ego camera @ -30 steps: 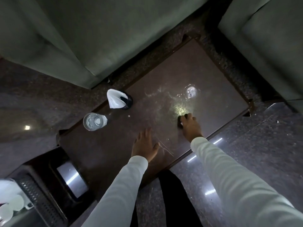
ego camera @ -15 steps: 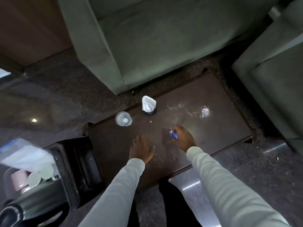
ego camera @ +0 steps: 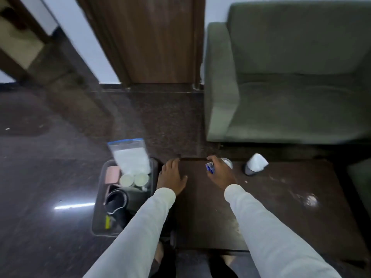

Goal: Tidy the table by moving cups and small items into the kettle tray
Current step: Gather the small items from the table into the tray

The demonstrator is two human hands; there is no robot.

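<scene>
**One head-worn view, looking steeply down**

There is a single camera, worn on the person's head, so no second view overlaps with it. It looks forward and down from standing height, with wide-angle bending toward the edges. Both sleeves enter from 6 o'clock and reach up toward the centre, where the left hand (ego camera: 172,176) and the right hand (ego camera: 220,173) sit nearest the lens axis. The dark table (ego camera: 281,207) fills the lower right, from 3 to 5 o'clock. The kettle tray (ego camera: 100,197) lies at 8 o'clock, just left of centre. A green sofa (ego camera: 291,77) takes 1 to 2 o'clock; a wooden door (ego camera: 152,41) stands at 12.
</scene>
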